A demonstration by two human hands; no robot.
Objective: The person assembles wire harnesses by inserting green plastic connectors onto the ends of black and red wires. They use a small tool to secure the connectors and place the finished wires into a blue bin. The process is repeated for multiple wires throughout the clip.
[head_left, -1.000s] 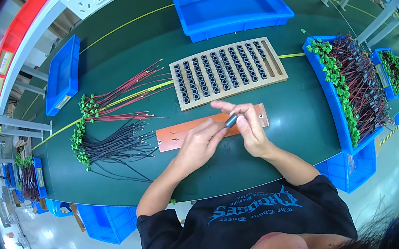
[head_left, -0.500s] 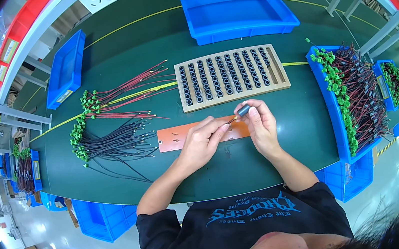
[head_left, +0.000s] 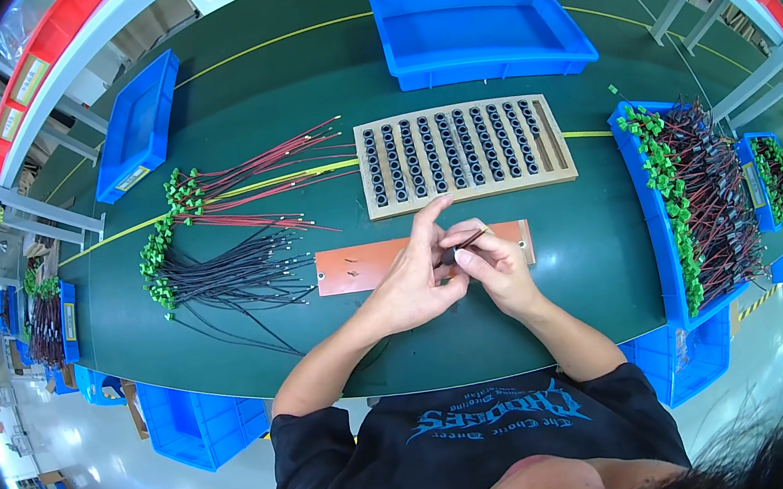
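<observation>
Over the orange strip [head_left: 367,267] my two hands meet. In a pinch of thumb and fingers, my right hand [head_left: 502,274] holds a small black cylinder [head_left: 449,257], its end beside my left palm. A thin dark reddish wire [head_left: 472,238] runs across the same fingers. My left hand [head_left: 414,276] is open around the near side of the part, index finger stretched up and thumb apart below. Whether it touches the cylinder is hard to see. Just beyond stands a wooden rack [head_left: 474,198] holding rows of black cylindrical parts.
Red wires [head_left: 253,169] and black wires [head_left: 237,272] with green connectors lie to the left. A blue bin [head_left: 649,210] of wired parts stands right, near a smaller blue bin [head_left: 757,181]. Blue trays [head_left: 492,68] [head_left: 139,129] sit far and far left on the green table [head_left: 445,346].
The black cylinder has turned and come down toward my left palm. My left hand has opened from its pinch on the wire, its index finger now stretched out. The view has shifted slightly.
</observation>
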